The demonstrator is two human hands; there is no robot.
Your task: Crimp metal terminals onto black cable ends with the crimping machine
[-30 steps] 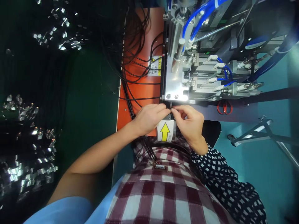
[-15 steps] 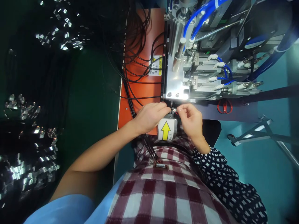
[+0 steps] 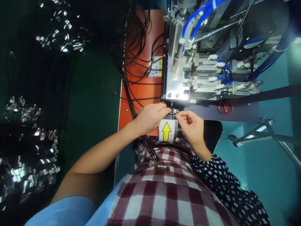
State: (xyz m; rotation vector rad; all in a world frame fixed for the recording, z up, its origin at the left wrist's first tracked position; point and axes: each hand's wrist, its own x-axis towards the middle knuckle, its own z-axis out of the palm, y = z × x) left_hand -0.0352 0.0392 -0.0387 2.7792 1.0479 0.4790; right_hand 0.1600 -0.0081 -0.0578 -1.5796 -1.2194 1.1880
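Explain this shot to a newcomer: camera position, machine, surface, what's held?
A camera worn on the person's head looks forward and down. The bare left hand and right hand are the wearer's own. Between their fingertips are thin, bright strands; they are too small to tell exactly what each hand grips. Ahead stands a metal machine with blue tubes. Black cables lie across the orange surface to its left; red-handled scissors lie to the right. A yellow arrow label shows just below the hands.
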